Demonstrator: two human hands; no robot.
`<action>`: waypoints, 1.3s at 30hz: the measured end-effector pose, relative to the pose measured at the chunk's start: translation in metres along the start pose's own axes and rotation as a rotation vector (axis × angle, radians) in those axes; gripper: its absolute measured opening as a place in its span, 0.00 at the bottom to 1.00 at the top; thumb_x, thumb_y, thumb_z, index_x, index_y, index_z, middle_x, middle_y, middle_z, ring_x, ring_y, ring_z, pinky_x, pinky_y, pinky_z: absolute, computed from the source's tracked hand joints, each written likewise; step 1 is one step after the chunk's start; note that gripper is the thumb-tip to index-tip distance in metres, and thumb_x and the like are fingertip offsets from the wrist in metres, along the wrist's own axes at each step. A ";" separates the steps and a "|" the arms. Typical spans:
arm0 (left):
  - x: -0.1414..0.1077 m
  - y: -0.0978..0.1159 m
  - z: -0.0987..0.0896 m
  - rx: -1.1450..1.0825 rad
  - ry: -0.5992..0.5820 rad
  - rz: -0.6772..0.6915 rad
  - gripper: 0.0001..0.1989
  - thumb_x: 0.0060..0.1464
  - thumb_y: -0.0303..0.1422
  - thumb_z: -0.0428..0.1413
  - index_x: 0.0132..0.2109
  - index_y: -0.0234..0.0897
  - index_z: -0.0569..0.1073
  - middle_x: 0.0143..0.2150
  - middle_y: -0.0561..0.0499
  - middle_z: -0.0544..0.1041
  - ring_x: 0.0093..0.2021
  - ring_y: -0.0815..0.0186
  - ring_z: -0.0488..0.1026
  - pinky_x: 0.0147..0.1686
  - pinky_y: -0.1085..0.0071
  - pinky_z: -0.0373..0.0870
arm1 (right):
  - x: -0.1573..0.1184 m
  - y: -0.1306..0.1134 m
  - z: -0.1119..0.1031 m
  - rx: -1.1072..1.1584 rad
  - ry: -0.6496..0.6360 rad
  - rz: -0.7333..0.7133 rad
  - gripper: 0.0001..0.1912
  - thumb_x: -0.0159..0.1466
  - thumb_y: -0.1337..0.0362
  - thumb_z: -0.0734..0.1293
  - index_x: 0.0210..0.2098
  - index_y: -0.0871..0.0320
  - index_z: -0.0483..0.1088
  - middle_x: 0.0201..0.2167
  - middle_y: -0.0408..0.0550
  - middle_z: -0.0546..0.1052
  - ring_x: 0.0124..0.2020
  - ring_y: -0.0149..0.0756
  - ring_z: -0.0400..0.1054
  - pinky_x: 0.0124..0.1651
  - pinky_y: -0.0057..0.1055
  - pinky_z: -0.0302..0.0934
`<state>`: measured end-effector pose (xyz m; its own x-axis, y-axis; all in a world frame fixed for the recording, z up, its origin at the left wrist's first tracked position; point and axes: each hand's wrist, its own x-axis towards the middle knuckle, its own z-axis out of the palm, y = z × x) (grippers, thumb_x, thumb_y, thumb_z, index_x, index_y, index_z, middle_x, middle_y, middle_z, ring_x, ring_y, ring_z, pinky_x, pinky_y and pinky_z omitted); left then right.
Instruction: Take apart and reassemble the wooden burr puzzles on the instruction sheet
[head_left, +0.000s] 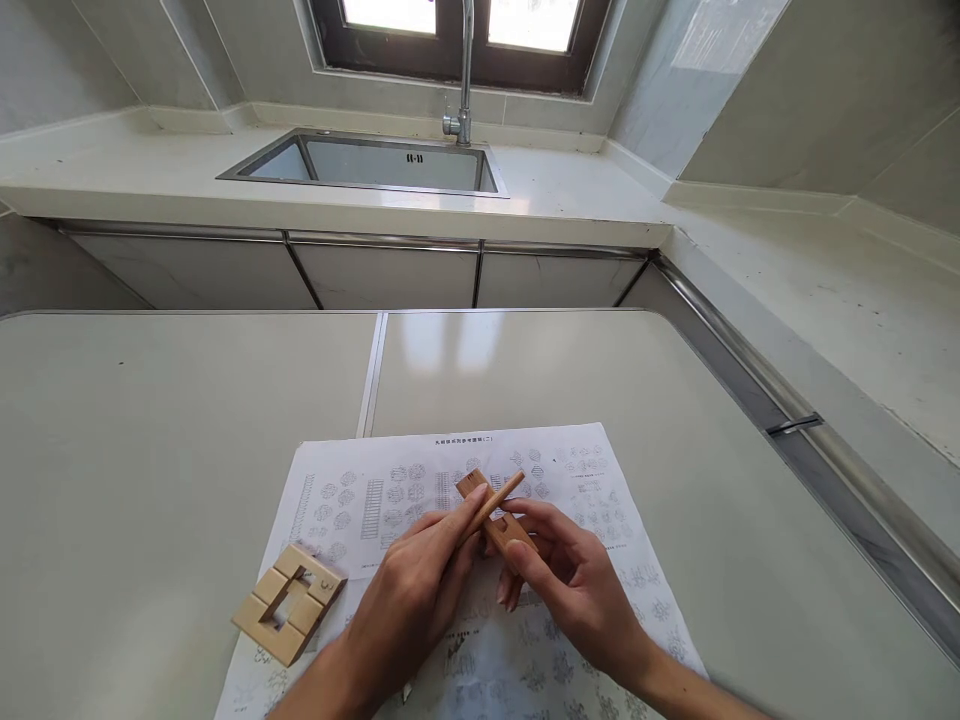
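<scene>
My left hand (409, 580) is closed around a slim wooden stick (506, 490), its far end pointing up and to the right. Under the stick, crossing it, lies a wider notched wooden puzzle piece (511, 535). My right hand (581, 590) pinches the near right end of that notched piece between thumb and fingers. Whether the two wooden parts are joined cannot be made out, as my left fingers cover part of the crossing. To the left of my left hand, a pale wooden square-frame puzzle (268, 588) with a central opening rests on a printed sheet (525, 447).
The sheet carries many small line drawings and lies on a pale table (150, 450) with a seam strip (373, 370). Beyond stands a counter (562, 190) with a sink (390, 187) and faucet (463, 110). Another counter (862, 280) runs along the right.
</scene>
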<state>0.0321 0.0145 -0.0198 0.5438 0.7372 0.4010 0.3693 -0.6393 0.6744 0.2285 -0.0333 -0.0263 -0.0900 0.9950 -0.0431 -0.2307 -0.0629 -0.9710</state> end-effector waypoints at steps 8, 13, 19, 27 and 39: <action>0.001 0.000 -0.001 -0.030 -0.017 -0.027 0.27 0.73 0.24 0.48 0.74 0.44 0.60 0.63 0.48 0.79 0.56 0.65 0.80 0.55 0.70 0.78 | 0.001 0.000 -0.001 -0.041 0.012 0.024 0.15 0.71 0.56 0.71 0.56 0.51 0.74 0.32 0.42 0.78 0.23 0.29 0.74 0.27 0.28 0.73; 0.001 0.000 0.000 -0.044 -0.025 -0.023 0.29 0.72 0.23 0.49 0.75 0.45 0.60 0.64 0.48 0.78 0.56 0.64 0.80 0.55 0.70 0.79 | 0.002 -0.002 -0.002 -0.063 0.011 0.067 0.18 0.70 0.53 0.71 0.56 0.54 0.73 0.32 0.44 0.78 0.21 0.29 0.72 0.24 0.28 0.70; 0.000 -0.002 0.000 -0.056 -0.002 -0.018 0.28 0.72 0.23 0.50 0.74 0.45 0.61 0.62 0.45 0.80 0.54 0.62 0.81 0.53 0.68 0.80 | 0.002 -0.004 -0.002 -0.062 0.006 0.085 0.19 0.70 0.52 0.72 0.55 0.54 0.73 0.33 0.43 0.77 0.21 0.29 0.72 0.24 0.28 0.70; 0.002 0.001 -0.001 -0.057 -0.006 -0.003 0.26 0.72 0.22 0.50 0.72 0.44 0.63 0.61 0.46 0.80 0.54 0.63 0.82 0.53 0.68 0.80 | 0.001 -0.006 0.000 -0.023 -0.024 0.105 0.16 0.71 0.54 0.72 0.54 0.52 0.72 0.30 0.38 0.72 0.21 0.26 0.69 0.23 0.25 0.67; -0.001 0.000 0.000 -0.049 0.016 -0.019 0.24 0.71 0.22 0.51 0.69 0.44 0.67 0.57 0.46 0.83 0.53 0.62 0.83 0.52 0.67 0.81 | 0.002 -0.005 -0.001 -0.010 -0.051 0.106 0.15 0.71 0.55 0.72 0.54 0.53 0.71 0.30 0.37 0.69 0.20 0.25 0.68 0.24 0.25 0.66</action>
<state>0.0317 0.0141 -0.0206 0.5251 0.7525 0.3975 0.3415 -0.6141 0.7115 0.2306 -0.0310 -0.0214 -0.1626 0.9776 -0.1337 -0.2076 -0.1664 -0.9640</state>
